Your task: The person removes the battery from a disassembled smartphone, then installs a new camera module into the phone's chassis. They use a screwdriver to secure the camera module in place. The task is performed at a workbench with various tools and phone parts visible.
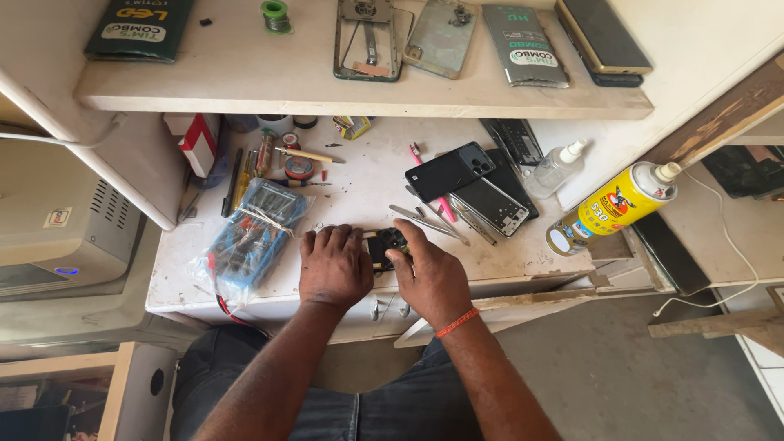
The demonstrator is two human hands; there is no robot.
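A small dark phone part (385, 244) with camera openings lies near the front edge of a white workbench (367, 184). My left hand (333, 265) rests palm down on its left side, fingers curled over it. On its right side my right hand (429, 273), with an orange band at the wrist, presses thumb and fingers against it. Both hands hold the part between them; most of it is hidden under the fingers.
A multimeter in a plastic bag (251, 237) lies left of the hands. Tweezers (425, 220), a black phone (449, 171) and phone frames (490, 206) sit behind. A yellow spray can (612, 208) leans at right. A shelf (367, 96) overhangs with more phone parts.
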